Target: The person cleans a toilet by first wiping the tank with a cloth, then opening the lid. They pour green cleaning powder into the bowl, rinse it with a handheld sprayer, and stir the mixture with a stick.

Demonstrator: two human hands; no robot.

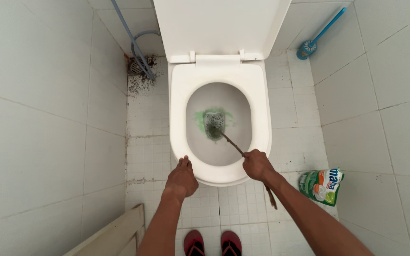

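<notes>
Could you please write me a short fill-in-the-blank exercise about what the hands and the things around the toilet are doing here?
1. The right hand holds a thin ____ that reaches into the toilet bowl.
2. The left hand rests on the front of the toilet ____.
3. The cleaner in the bowl is ____ in colour.
4. A blue brush leans in the corner to the ____ of the toilet.

Missing words: stick; seat; green; right

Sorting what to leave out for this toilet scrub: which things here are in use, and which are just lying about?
In use: right hand, stick brush, toilet bowl, left hand resting on its rim.
Lying about: blue toilet brush, green pouch, hose.
</notes>
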